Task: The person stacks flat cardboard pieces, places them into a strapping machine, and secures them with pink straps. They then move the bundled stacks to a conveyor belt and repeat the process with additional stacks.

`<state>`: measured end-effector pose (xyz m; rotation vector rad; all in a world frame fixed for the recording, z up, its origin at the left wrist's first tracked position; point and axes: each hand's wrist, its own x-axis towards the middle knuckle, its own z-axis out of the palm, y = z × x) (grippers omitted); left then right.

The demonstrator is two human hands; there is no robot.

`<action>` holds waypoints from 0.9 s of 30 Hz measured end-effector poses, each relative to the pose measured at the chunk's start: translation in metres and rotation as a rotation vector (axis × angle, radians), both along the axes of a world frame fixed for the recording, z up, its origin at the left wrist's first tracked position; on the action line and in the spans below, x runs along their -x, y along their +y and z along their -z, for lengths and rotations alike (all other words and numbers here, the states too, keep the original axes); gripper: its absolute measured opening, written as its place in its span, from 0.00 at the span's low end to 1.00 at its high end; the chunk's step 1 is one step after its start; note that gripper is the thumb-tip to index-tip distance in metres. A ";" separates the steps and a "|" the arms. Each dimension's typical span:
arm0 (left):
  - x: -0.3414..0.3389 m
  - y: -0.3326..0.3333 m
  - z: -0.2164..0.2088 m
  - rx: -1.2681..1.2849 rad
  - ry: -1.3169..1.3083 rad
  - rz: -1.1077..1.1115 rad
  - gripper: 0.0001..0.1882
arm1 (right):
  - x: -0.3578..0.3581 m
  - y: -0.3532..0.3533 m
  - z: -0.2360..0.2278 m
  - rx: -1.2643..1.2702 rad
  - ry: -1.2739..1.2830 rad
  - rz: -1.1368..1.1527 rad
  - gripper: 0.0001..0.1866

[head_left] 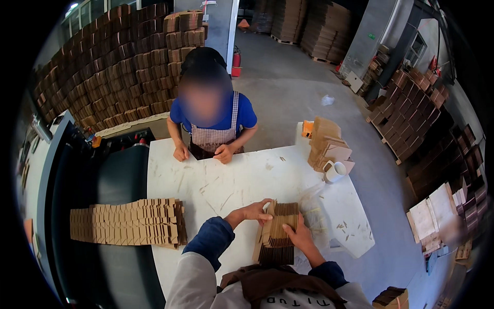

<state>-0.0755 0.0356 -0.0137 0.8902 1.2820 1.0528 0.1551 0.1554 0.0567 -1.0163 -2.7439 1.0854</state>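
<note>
Clasping cardboard stack (pixel 280 229), fingers (pixel 291 232) either side

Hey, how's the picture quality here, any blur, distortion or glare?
Head view: fisheye bending with black corners; a blur patch hides the co-worker's face, another smudge sits lower right; the dark green conveyor belt carries a soft sheen; the stacked cardboard bundles upper left look dim; the held cardboard pieces look fairly crisp.

Left hand (pixel 257 211) opposite right hand (pixel 301 235)

Brown cardboard stack (pixel 282 232), white table (pixel 231 177), blue shirt (pixel 246 116), checked apron (pixel 214 138)
</note>
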 end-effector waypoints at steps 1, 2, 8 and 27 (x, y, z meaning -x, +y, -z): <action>-0.003 0.000 -0.001 -0.009 -0.005 -0.005 0.54 | -0.001 0.001 0.003 -0.013 0.014 0.003 0.51; -0.008 -0.002 -0.003 -0.018 -0.009 -0.011 0.52 | -0.004 0.004 0.009 -0.025 0.029 0.006 0.51; -0.030 -0.018 -0.010 0.041 0.239 -0.077 0.57 | -0.007 0.004 0.014 -0.032 0.092 0.029 0.51; -0.112 -0.009 0.000 0.025 0.379 -0.370 0.71 | 0.031 0.015 -0.003 -0.002 0.048 0.036 0.63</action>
